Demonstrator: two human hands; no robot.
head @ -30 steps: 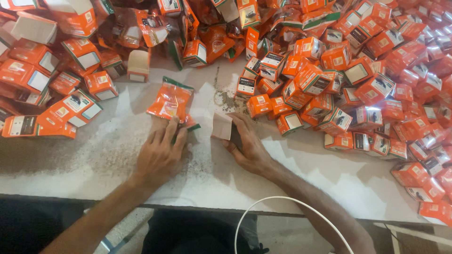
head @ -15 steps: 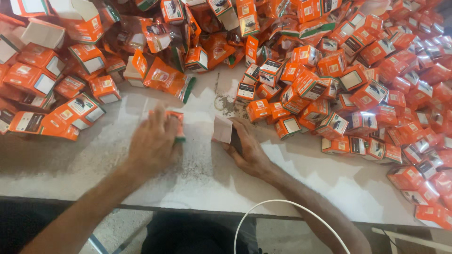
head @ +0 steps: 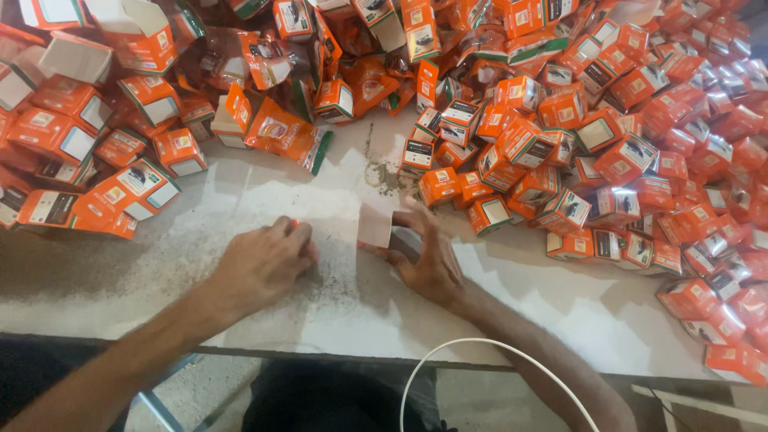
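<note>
Pressing down, your left hand (head: 264, 264) covers an orange packet (head: 294, 226) — fingers together; your right hand (head: 428, 260) pinches a pale card (head: 374, 226) upright.

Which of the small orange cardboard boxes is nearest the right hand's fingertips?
The small orange cardboard box at the near edge of the big pile, just beyond the right hand. It lies closer to the fingers than its neighbours, which sit farther back or to the right.

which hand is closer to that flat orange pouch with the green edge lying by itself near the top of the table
Left. The left hand lies on the table below the orange pouch, a bare strip between them. The right hand is farther, down to the pouch's right.
</note>
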